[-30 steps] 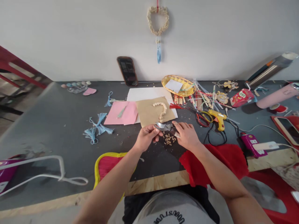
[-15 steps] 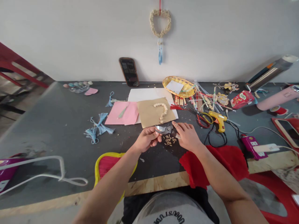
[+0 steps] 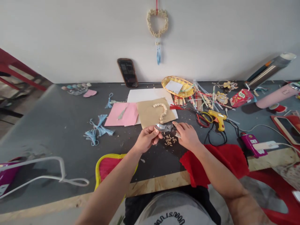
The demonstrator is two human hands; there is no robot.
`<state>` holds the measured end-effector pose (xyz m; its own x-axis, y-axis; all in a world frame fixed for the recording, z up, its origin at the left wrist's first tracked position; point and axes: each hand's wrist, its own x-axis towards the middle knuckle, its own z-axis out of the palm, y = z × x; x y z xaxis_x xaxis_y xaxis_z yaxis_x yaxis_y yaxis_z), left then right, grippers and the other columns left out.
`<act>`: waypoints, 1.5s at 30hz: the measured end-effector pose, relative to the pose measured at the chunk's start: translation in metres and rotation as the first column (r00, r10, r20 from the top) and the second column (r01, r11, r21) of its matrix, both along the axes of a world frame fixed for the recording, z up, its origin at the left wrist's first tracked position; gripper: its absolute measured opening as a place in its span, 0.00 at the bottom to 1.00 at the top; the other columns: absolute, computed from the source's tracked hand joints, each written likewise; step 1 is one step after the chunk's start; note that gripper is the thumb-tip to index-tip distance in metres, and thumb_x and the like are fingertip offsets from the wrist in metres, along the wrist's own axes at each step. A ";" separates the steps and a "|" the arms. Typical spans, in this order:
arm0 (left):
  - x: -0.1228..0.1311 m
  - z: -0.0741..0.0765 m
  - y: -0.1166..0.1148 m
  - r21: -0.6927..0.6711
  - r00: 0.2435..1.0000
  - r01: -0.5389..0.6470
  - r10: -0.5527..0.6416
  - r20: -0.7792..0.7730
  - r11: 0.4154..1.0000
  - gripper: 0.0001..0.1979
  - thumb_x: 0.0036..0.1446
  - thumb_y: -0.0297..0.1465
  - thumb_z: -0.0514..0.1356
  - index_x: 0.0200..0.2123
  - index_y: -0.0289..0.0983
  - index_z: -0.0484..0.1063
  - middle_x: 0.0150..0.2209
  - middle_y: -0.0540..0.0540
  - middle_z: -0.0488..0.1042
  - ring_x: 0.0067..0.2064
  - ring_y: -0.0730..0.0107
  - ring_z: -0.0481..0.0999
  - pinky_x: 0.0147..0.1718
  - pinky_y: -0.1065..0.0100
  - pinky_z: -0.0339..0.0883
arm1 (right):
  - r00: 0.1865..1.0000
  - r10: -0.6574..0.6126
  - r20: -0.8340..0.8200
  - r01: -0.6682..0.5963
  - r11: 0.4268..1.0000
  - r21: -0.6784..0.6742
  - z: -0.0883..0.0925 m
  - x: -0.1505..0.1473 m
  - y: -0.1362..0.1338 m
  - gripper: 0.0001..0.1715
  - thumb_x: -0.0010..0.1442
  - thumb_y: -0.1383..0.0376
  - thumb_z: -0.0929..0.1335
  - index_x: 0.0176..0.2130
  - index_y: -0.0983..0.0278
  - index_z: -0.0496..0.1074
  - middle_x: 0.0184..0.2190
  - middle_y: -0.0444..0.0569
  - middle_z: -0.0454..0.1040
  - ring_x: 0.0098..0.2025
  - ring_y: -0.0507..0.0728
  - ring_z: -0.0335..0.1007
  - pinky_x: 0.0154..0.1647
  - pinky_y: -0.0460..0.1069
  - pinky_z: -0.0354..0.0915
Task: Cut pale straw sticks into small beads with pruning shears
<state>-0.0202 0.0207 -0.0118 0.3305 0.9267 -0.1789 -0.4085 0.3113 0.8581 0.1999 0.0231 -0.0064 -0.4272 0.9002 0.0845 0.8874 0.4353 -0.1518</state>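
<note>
My right hand (image 3: 187,134) is wrapped round the handles of a pair of pruning shears (image 3: 167,127), whose blades point left. At the blade tips, my left hand (image 3: 148,137) is closed in a pinch; what it holds is too small to make out. Short cut pieces (image 3: 170,140) lie in a small pile on the dark table just below the shears. Beyond them, a curved row of pale pieces (image 3: 164,109) rests on a brown sheet (image 3: 147,111), which overlaps a pink sheet (image 3: 112,117) and a white one.
Blue tassels (image 3: 99,128) lie at left. A yellow glue gun (image 3: 218,118) with cables, a wicker basket (image 3: 191,90), sticks and a red cloth (image 3: 225,159) are at right. A phone (image 3: 127,73) leans on the wall below a hanging heart wreath (image 3: 148,23).
The view has shifted slightly. Both hands stay nearly in place with the shears, and no clear change in their grip shows.
</note>
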 end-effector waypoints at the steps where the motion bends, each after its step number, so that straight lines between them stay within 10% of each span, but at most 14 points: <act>1: 0.001 -0.001 0.000 0.021 1.000 -0.022 0.022 -0.015 1.000 0.16 0.49 0.39 0.69 0.27 0.32 0.71 0.25 0.47 0.77 0.16 0.83 0.64 0.14 0.78 0.54 | 1.000 -0.014 -0.001 0.014 1.000 0.015 -0.001 0.001 0.001 0.29 0.63 0.67 0.60 0.63 0.61 0.58 0.50 0.55 0.71 0.50 0.61 0.65 0.47 0.54 0.60; 12: 0.003 -0.002 0.000 0.125 0.961 -0.121 0.148 -0.233 0.985 0.15 0.46 0.40 0.69 0.25 0.32 0.74 0.29 0.43 0.80 0.23 0.76 0.72 0.19 0.76 0.61 | 1.000 0.019 0.003 -0.019 1.000 0.016 -0.002 0.001 0.001 0.30 0.64 0.66 0.60 0.65 0.63 0.55 0.53 0.56 0.69 0.51 0.62 0.63 0.46 0.56 0.60; 45: -0.010 0.000 0.000 -0.100 0.987 0.163 -0.162 0.022 0.982 0.15 0.47 0.38 0.70 0.29 0.32 0.73 0.19 0.48 0.76 0.11 0.80 0.63 0.07 0.80 0.50 | 0.993 0.114 -0.041 -0.118 0.987 -0.109 0.001 0.003 0.002 0.35 0.60 0.70 0.62 0.65 0.61 0.55 0.48 0.53 0.71 0.51 0.59 0.65 0.49 0.52 0.61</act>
<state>-0.0299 0.0204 -0.0122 0.4781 0.8380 -0.2630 -0.3572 0.4591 0.8134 0.2030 0.0252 -0.0050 -0.5277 0.8494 0.0037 0.8253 0.5138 -0.2342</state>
